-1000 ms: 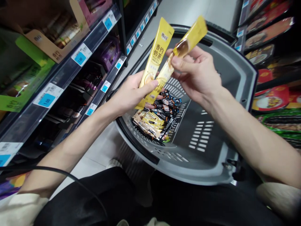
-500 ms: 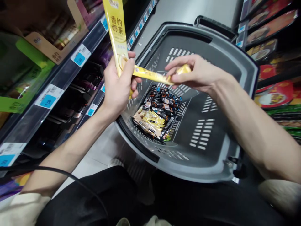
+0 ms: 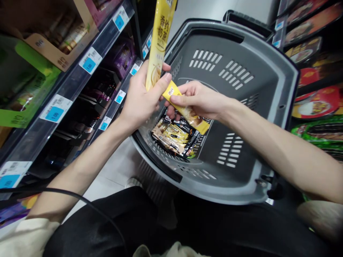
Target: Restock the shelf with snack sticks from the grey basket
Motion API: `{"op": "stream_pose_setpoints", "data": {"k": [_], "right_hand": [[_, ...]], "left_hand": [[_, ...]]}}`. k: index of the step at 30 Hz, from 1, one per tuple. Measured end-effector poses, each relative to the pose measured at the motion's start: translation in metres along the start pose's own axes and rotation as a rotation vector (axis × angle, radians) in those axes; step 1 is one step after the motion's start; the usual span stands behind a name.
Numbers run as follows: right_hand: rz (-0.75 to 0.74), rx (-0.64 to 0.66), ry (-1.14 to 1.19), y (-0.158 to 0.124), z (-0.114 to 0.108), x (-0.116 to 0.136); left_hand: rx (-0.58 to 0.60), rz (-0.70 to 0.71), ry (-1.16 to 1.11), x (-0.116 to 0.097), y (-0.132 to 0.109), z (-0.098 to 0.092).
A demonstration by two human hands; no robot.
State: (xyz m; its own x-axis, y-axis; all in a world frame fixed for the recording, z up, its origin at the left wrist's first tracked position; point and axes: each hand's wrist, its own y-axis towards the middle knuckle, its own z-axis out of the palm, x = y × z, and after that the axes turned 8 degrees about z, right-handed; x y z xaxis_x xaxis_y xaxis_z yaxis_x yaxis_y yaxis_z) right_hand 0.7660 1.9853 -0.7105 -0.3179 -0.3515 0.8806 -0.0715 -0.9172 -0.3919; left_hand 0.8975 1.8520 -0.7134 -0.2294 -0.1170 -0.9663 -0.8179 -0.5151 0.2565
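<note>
Pinched in my left hand point(image 3: 146, 94) is a long yellow milk tea sachet point(image 3: 160, 39), held upright with its top end pointing away from me. My right hand point(image 3: 194, 100) grips a second yellow sachet point(image 3: 191, 116), which slants down to the right. Its upper end touches or lies close to my left thumb. Both hands are over the left part of a grey shopping basket point(image 3: 249, 132). On the basket floor below lies a pile of small packets point(image 3: 175, 137), yellow, tan and black, partly covered by my right hand and its sachet.
Shelves with blue-and-white price tags point(image 3: 90, 60) run along the left, holding a tan display box point(image 3: 50, 48) and a green one point(image 3: 40, 76). At right a shelf carries red packages point(image 3: 317, 101) and green packs point(image 3: 308, 132). A black cable point(image 3: 80, 198) crosses my left forearm.
My right hand has moved left and down towards my left hand, its sachet now slanting downward with its face showing. My left hand and its upright sachet have shifted slightly right.
</note>
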Motion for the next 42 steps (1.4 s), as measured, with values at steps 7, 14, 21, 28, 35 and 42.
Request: {"op": "stream_pose_setpoints", "data": {"k": [7,14,21,28,35,42], "right_hand": [[-0.060,-0.242,0.156,0.005,-0.002,0.005],[-0.101,-0.369,0.286,0.010,-0.002,0.014],[-0.239,-0.311,0.284,0.002,0.014,0.018],[-0.371,-0.381,0.195,0.000,0.011,0.012],[-0.383,-0.401,0.197,0.000,0.003,0.012],[-0.282,-0.486,0.124,-0.004,0.015,0.018]], "left_hand": [[-0.065,-0.069,-0.119,-0.011,0.003,-0.002],[0.021,-0.055,0.014,-0.003,0.000,-0.002],[0.181,-0.023,-0.001,-0.001,-0.001,-0.006],[0.251,0.058,0.123,-0.001,-0.003,-0.007],[0.138,0.069,0.047,0.008,-0.001,-0.003],[0.121,0.074,0.188,0.010,-0.003,-0.002]]}}
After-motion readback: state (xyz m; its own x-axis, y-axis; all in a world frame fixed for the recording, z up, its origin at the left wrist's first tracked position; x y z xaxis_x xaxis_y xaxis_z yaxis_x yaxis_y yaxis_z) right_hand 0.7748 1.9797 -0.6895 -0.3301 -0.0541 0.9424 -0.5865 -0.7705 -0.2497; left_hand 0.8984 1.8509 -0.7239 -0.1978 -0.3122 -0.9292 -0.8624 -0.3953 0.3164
